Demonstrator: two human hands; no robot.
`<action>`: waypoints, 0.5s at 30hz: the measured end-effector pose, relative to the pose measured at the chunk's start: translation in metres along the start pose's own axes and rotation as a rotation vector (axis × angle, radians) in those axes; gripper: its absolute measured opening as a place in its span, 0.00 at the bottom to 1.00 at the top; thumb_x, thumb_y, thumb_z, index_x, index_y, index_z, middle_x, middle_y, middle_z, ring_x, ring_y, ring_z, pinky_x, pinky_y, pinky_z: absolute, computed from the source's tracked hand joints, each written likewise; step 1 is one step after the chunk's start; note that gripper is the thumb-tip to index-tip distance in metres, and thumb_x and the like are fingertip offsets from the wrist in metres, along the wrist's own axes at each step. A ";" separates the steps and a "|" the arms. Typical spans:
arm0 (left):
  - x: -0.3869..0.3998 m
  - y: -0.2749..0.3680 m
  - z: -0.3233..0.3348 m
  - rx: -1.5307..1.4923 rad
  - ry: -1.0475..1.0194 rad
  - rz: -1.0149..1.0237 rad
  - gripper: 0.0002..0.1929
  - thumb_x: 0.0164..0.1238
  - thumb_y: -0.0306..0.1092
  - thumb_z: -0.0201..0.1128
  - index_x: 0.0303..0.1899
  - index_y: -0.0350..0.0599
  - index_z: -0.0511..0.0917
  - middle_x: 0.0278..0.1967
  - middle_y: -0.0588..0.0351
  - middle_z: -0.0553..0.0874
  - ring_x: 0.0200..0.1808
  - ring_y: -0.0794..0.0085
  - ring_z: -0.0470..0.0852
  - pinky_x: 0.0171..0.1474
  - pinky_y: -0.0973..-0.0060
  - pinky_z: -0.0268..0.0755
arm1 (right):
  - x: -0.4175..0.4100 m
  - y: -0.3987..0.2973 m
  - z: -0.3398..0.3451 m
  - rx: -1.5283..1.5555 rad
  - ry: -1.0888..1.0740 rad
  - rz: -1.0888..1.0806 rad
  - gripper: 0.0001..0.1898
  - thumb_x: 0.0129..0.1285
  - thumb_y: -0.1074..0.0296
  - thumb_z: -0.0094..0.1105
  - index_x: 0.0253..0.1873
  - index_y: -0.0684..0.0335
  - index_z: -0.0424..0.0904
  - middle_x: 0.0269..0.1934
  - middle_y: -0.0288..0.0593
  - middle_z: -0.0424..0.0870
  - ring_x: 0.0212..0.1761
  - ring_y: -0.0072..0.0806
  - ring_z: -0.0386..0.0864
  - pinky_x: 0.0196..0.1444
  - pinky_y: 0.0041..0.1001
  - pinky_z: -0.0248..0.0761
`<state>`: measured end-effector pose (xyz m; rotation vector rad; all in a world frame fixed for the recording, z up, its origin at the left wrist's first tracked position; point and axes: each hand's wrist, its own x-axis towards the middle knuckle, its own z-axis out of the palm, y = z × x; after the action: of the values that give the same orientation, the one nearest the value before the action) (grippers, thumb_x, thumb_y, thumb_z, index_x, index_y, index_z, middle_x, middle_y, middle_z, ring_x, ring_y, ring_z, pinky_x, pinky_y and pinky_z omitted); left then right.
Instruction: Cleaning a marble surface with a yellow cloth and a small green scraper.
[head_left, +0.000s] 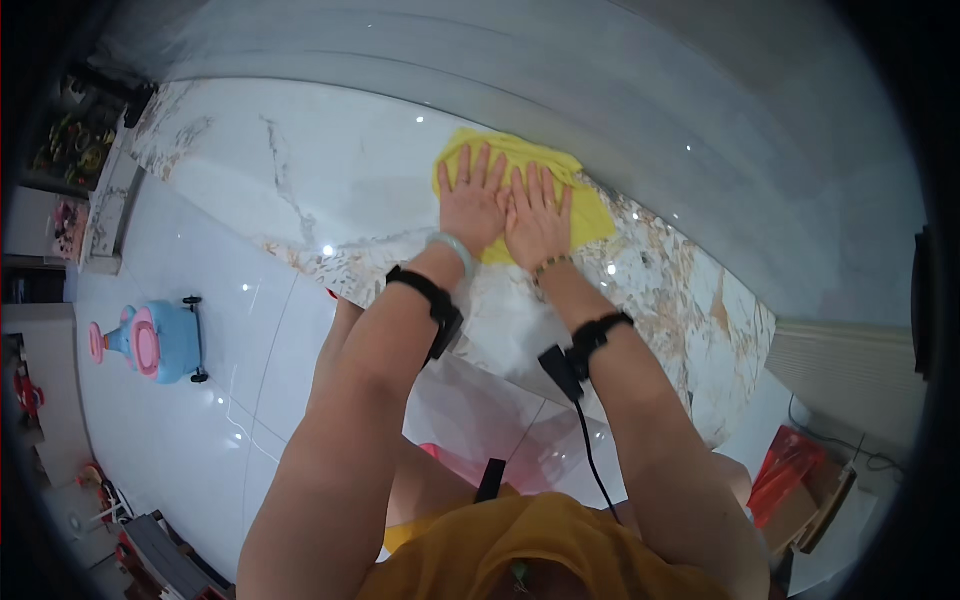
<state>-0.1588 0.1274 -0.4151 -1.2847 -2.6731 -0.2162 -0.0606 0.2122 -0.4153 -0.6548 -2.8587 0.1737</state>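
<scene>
Both palms press flat on a yellow cloth (592, 214), which is spread and wrinkled on a marble-patterned slab (360, 165). My left hand (474, 199) has its fingers spread toward the cloth's far edge, and a pale bangle circles that wrist. Beside it, with the thumbs touching or nearly so, my right hand (538, 217) lies with its fingers apart; a beaded bracelet is on its wrist. Neither hand grasps the cloth. Part of the cloth is hidden beneath the hands. Black straps with small devices sit on both forearms, and a cable runs from the right one.
A grey glossy wall (600, 97) runs along the slab's far edge. On the tiled floor at left stands a blue and pink ride-on toy (161, 341). A red plastic bag (784, 469) and cardboard lie at lower right, near a ribbed panel (840, 367).
</scene>
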 end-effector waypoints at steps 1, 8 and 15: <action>0.005 -0.003 -0.001 0.027 -0.018 -0.037 0.29 0.78 0.50 0.41 0.76 0.58 0.58 0.78 0.55 0.54 0.80 0.54 0.44 0.76 0.43 0.33 | 0.010 0.000 0.000 0.038 0.005 -0.018 0.29 0.74 0.55 0.39 0.76 0.54 0.58 0.79 0.43 0.53 0.82 0.38 0.44 0.79 0.53 0.31; -0.038 0.033 -0.007 -0.010 -0.113 -0.218 0.29 0.79 0.50 0.38 0.77 0.54 0.55 0.79 0.51 0.51 0.80 0.49 0.43 0.74 0.38 0.33 | -0.033 0.008 -0.010 0.068 -0.021 -0.042 0.28 0.75 0.54 0.35 0.77 0.52 0.58 0.79 0.40 0.53 0.81 0.37 0.46 0.79 0.51 0.30; -0.158 0.096 -0.038 0.044 -0.031 -0.175 0.29 0.77 0.47 0.44 0.75 0.48 0.59 0.77 0.45 0.56 0.78 0.44 0.47 0.73 0.37 0.37 | -0.166 0.012 -0.040 0.121 0.055 -0.079 0.26 0.74 0.56 0.40 0.74 0.54 0.64 0.76 0.44 0.59 0.80 0.39 0.50 0.79 0.52 0.35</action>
<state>0.0172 0.0588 -0.4061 -1.0506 -2.8008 -0.1593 0.0991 0.1522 -0.4065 -0.5143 -2.7896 0.3091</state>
